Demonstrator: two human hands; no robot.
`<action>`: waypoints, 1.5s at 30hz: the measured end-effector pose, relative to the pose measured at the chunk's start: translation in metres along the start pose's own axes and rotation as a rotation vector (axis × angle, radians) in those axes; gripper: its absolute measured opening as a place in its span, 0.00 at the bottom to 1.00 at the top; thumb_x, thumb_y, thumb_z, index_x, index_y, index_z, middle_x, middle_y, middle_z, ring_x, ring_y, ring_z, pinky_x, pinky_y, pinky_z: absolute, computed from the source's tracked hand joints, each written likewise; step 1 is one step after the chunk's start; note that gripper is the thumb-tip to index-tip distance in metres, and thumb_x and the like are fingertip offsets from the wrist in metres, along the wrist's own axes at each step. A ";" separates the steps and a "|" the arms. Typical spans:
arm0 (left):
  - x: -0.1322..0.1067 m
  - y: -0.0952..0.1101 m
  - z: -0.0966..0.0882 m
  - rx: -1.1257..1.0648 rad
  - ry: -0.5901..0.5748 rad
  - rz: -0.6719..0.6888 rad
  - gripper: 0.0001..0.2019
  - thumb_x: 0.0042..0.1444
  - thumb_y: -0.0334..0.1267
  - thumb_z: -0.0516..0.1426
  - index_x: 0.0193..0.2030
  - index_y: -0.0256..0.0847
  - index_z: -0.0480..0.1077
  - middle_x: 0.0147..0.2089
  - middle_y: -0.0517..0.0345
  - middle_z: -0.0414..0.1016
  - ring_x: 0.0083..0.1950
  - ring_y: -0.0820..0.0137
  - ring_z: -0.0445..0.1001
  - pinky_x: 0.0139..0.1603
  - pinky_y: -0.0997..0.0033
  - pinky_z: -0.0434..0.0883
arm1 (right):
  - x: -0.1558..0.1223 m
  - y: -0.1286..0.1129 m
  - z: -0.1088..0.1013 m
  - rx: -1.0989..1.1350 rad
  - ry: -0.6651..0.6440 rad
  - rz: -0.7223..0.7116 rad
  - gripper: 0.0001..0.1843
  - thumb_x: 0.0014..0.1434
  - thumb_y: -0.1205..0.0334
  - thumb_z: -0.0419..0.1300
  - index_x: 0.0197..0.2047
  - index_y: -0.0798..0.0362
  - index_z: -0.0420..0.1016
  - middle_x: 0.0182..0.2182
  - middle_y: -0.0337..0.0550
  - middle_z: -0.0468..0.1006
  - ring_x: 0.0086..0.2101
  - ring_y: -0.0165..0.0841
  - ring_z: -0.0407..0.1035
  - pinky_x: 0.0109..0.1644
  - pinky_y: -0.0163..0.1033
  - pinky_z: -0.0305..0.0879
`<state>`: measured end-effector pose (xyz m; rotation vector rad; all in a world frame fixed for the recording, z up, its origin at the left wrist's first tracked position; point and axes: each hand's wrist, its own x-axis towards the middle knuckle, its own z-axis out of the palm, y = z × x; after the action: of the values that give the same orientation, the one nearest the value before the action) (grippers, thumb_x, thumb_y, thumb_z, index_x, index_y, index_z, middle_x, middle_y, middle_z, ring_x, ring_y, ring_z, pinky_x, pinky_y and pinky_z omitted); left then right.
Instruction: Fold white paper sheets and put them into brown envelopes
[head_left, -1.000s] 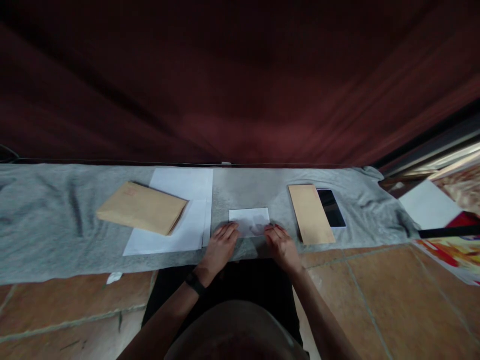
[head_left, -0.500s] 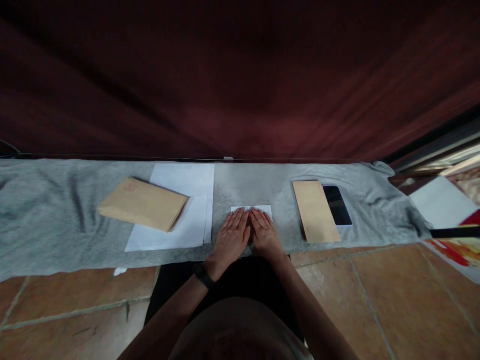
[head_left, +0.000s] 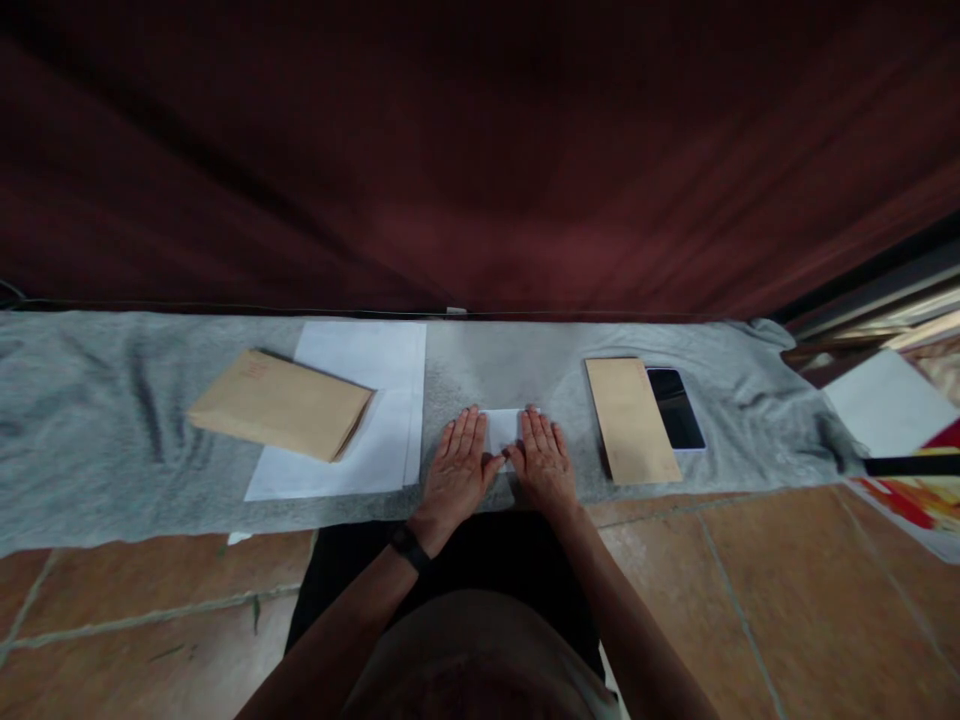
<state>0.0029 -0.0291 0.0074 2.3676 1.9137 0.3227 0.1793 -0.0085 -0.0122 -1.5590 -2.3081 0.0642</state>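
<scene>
A small folded white paper (head_left: 503, 430) lies on the grey cloth near its front edge. My left hand (head_left: 459, 465) rests flat on the paper's left side, fingers stretched forward. On the right side my right hand (head_left: 544, 462) lies flat too, fingers extended. Both thumbs point inward and almost meet over the paper's near part. Neither hand grips anything. The paper's left and right ends are hidden beneath the hands.
To the left, a stack of brown envelopes (head_left: 281, 405) lies on white sheets (head_left: 382, 440). A single brown envelope (head_left: 632, 420) sits to the right, beside a dark phone (head_left: 675, 408). A dark red curtain (head_left: 480, 160) hangs behind the cloth-covered surface (head_left: 517, 350).
My hands have slid apart, from fingertips together at the middle to the two sides of the paper. The paper's middle now shows between them.
</scene>
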 end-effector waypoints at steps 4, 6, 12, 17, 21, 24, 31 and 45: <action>-0.003 -0.003 -0.001 0.002 0.008 -0.022 0.33 0.70 0.49 0.45 0.73 0.26 0.52 0.76 0.37 0.52 0.78 0.55 0.48 0.76 0.50 0.52 | -0.004 0.007 -0.003 -0.018 0.028 0.024 0.34 0.73 0.51 0.48 0.75 0.60 0.49 0.70 0.59 0.59 0.68 0.46 0.56 0.72 0.56 0.50; -0.005 -0.005 -0.001 0.005 0.014 -0.025 0.33 0.70 0.48 0.45 0.73 0.26 0.52 0.76 0.37 0.52 0.77 0.55 0.49 0.76 0.49 0.52 | -0.007 0.010 -0.002 -0.027 0.049 0.033 0.34 0.73 0.51 0.48 0.75 0.60 0.48 0.70 0.59 0.60 0.68 0.46 0.56 0.72 0.56 0.50; -0.012 -0.012 0.001 0.022 0.048 -0.035 0.33 0.70 0.48 0.45 0.74 0.27 0.50 0.76 0.38 0.51 0.77 0.54 0.50 0.75 0.47 0.52 | -0.014 0.015 0.001 -0.057 0.121 0.058 0.35 0.73 0.51 0.48 0.75 0.61 0.49 0.68 0.62 0.62 0.67 0.48 0.58 0.71 0.57 0.51; -0.016 -0.015 0.005 0.043 0.056 -0.058 0.32 0.71 0.47 0.44 0.75 0.27 0.50 0.76 0.39 0.52 0.77 0.55 0.49 0.75 0.48 0.51 | -0.017 0.016 -0.002 -0.065 0.123 0.092 0.31 0.73 0.54 0.48 0.72 0.63 0.56 0.67 0.62 0.64 0.66 0.47 0.59 0.69 0.55 0.52; -0.017 -0.015 0.006 0.048 0.057 -0.063 0.33 0.70 0.47 0.44 0.75 0.27 0.50 0.76 0.40 0.51 0.77 0.55 0.49 0.76 0.48 0.50 | -0.010 0.010 -0.013 -0.022 0.041 0.230 0.24 0.71 0.57 0.50 0.65 0.57 0.67 0.60 0.58 0.72 0.56 0.46 0.67 0.60 0.51 0.61; -0.017 -0.015 0.005 0.052 0.061 -0.060 0.32 0.70 0.47 0.44 0.74 0.26 0.50 0.76 0.39 0.51 0.77 0.55 0.50 0.76 0.48 0.50 | 0.001 0.005 -0.020 -0.004 -0.032 0.350 0.21 0.69 0.57 0.52 0.61 0.55 0.71 0.52 0.57 0.76 0.49 0.45 0.70 0.52 0.47 0.63; -0.018 -0.013 0.003 0.061 0.068 -0.061 0.32 0.70 0.46 0.45 0.74 0.26 0.51 0.75 0.38 0.53 0.77 0.55 0.51 0.75 0.48 0.51 | 0.021 0.009 -0.025 0.217 -0.117 0.507 0.15 0.66 0.57 0.57 0.52 0.54 0.73 0.42 0.50 0.80 0.42 0.40 0.75 0.46 0.39 0.65; -0.018 -0.014 0.002 0.058 0.083 -0.046 0.32 0.70 0.46 0.45 0.73 0.26 0.52 0.75 0.37 0.53 0.77 0.55 0.49 0.75 0.47 0.51 | 0.017 0.021 -0.020 0.437 -0.060 0.426 0.10 0.62 0.57 0.54 0.29 0.49 0.66 0.25 0.38 0.73 0.28 0.34 0.68 0.33 0.36 0.60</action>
<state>-0.0140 -0.0433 0.0006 2.3776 2.0377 0.3727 0.1989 0.0125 0.0067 -1.7819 -1.7949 0.6788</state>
